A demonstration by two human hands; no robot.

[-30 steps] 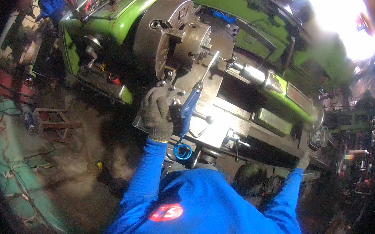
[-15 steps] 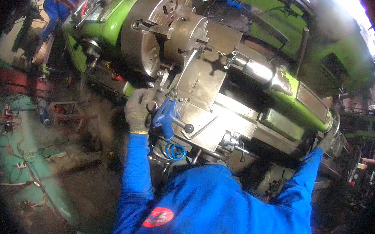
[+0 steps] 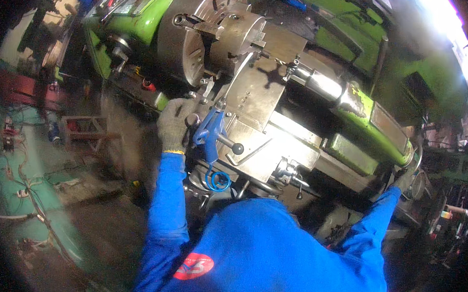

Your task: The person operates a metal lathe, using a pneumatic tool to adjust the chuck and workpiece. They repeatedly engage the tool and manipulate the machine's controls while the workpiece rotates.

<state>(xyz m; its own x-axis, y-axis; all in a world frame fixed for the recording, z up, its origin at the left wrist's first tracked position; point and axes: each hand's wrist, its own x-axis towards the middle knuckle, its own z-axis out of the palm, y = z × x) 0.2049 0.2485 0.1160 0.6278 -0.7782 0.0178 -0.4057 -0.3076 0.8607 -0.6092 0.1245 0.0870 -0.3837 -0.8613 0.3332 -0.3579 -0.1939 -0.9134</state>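
Note:
My left hand, in a grey work glove, is closed with curled fingers at the left edge of the lathe carriage. What it grips is hidden; a round metal knob sits beside it. Just right of this hand, a blue air blow gun leans with its thin nozzle toward the chuck jaws. My right hand, also gloved, is closed on the rim of the tailstock handwheel. From the green tailstock a shiny quill carries a small drill chuck, facing the round steel workpiece.
A large lathe chuck stands left of the workpiece beside the green headstock. A black-knobbed lever and a coiled blue hose are in front of the carriage. Cables run over the green floor at left.
The whole view has shifted slightly. My left hand keeps its place by the carriage, and my right hand stays at the handwheel, looking a little lower on its rim.

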